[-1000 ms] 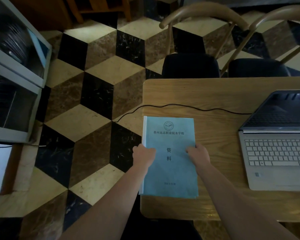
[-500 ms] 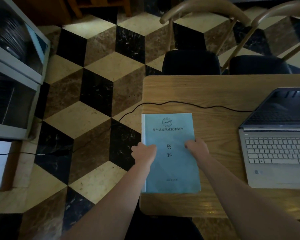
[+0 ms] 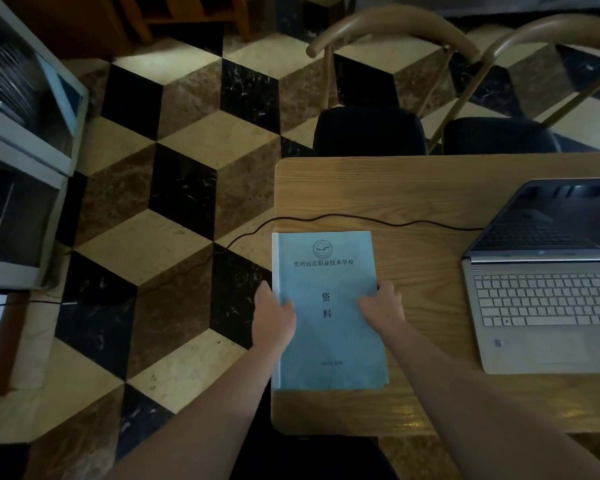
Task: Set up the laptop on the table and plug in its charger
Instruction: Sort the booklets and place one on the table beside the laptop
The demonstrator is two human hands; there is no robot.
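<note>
A silver laptop (image 3: 548,306) stands open on the right of the wooden table (image 3: 378,188), its screen dark. A thin black charger cable (image 3: 361,220) runs from the laptop's left side across the table, over its left edge and down onto the floor. A blue booklet (image 3: 326,271) with printed characters lies flat at the table's left edge. My left hand (image 3: 272,320) grips its left edge, thumb on the cover. My right hand (image 3: 383,304) holds its right edge, fingers on the cover.
Two wooden chairs with dark seats (image 3: 368,131) (image 3: 499,135) stand at the table's far side. A grey cabinet (image 3: 25,161) is on the left over the checkered floor (image 3: 174,202). The cable trails on the floor toward it.
Both hands have shifted slightly outward to the booklet's side edges, and the booklet has turned a little so that it lies squarer to the table's left edge. The laptop and cable are unmoved.
</note>
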